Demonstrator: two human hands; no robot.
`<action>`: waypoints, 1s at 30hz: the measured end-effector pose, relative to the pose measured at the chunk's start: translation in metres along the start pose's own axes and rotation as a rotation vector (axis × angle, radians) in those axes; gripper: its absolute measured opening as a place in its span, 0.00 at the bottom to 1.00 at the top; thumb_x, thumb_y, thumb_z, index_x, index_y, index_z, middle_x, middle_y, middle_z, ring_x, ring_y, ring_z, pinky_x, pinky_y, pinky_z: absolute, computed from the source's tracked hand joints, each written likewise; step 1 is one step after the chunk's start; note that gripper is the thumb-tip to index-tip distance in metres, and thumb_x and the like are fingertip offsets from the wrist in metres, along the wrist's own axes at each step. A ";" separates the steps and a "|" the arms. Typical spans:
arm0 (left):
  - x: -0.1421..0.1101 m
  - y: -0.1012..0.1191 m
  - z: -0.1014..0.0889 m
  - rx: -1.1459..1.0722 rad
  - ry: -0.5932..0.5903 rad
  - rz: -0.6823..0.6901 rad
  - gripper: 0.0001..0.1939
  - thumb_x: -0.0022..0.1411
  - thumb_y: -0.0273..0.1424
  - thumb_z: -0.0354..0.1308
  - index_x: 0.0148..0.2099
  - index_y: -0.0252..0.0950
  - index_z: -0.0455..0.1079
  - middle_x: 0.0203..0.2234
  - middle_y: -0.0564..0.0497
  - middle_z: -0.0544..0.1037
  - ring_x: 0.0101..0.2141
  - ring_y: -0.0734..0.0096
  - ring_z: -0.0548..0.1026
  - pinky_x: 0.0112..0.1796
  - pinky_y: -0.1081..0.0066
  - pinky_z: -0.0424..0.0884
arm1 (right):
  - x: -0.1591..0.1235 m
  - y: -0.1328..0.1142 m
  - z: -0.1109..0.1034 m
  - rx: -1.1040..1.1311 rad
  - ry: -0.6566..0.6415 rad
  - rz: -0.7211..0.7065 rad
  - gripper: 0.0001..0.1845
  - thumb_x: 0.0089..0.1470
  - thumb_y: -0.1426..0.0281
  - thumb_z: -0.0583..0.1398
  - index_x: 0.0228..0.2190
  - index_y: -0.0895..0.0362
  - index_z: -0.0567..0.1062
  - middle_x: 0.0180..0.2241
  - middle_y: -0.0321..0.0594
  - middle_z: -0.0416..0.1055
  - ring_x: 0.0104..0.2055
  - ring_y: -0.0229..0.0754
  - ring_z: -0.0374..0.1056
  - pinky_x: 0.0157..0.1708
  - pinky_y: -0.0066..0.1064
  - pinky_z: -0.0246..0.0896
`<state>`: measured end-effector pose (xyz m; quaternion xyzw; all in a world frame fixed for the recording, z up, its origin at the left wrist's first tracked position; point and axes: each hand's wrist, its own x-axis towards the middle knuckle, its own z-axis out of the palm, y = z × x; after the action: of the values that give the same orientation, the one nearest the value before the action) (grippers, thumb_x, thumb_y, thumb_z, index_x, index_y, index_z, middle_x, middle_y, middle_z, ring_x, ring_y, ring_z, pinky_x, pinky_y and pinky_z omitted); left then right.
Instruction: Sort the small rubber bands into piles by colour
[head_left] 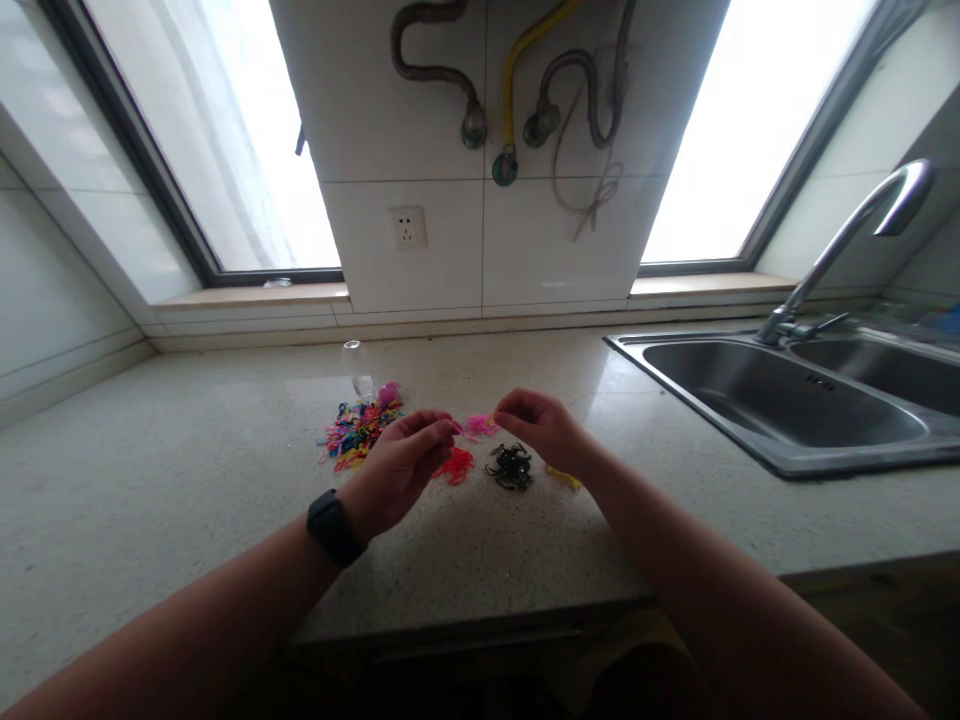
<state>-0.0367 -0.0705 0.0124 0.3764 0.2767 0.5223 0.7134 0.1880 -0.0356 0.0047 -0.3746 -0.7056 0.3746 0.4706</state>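
**Two-handed pinch work, tight spacing**

Left hand (409, 455): thumb and fingertips pinched on a thin pink strand (456, 427). Right hand (541, 425): fingertips together, apparently on a thin yellow strand (492, 420); too small to be certain. Both tips sit beside the small bright-pink heap of thin pieces (478, 428). Nearer the counter edge: small red heap (454, 466), small shiny black heap (511, 467), and small yellow heap (570, 481) partly behind the right forearm. Multicoloured mixed pile of loops (358, 432) lies just left of the left hand.

Handling: pieces look light and likely to tangle. Pinch tips only, separate strands gently, keep wrists above the heaps.
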 end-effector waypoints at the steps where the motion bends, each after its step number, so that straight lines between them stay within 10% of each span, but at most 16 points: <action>1: -0.001 0.003 0.002 -0.006 -0.005 0.012 0.08 0.56 0.24 0.68 0.39 0.31 0.74 0.32 0.50 0.79 0.31 0.79 0.76 0.35 0.80 0.75 | 0.001 0.000 -0.001 0.000 0.010 0.002 0.12 0.53 0.60 0.64 0.30 0.58 0.75 0.25 0.34 0.66 0.26 0.34 0.57 0.25 0.28 0.52; 16: -0.027 0.027 0.038 0.020 -0.122 0.111 0.07 0.55 0.22 0.68 0.37 0.36 0.79 0.32 0.51 0.82 0.29 0.82 0.76 0.33 0.83 0.73 | 0.004 0.008 -0.006 -0.051 0.039 -0.002 0.12 0.53 0.61 0.64 0.30 0.58 0.75 0.24 0.33 0.65 0.24 0.34 0.55 0.24 0.28 0.50; 30: -0.011 0.013 0.014 0.428 -0.044 0.214 0.08 0.57 0.32 0.68 0.40 0.36 0.79 0.29 0.52 0.79 0.29 0.78 0.72 0.33 0.77 0.69 | 0.005 0.013 -0.010 -0.097 0.070 -0.029 0.13 0.54 0.60 0.63 0.31 0.58 0.75 0.22 0.31 0.62 0.24 0.33 0.53 0.23 0.28 0.48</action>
<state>-0.0360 -0.0822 0.0309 0.5573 0.3241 0.5162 0.5638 0.1986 -0.0233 -0.0022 -0.3996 -0.7112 0.3199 0.4818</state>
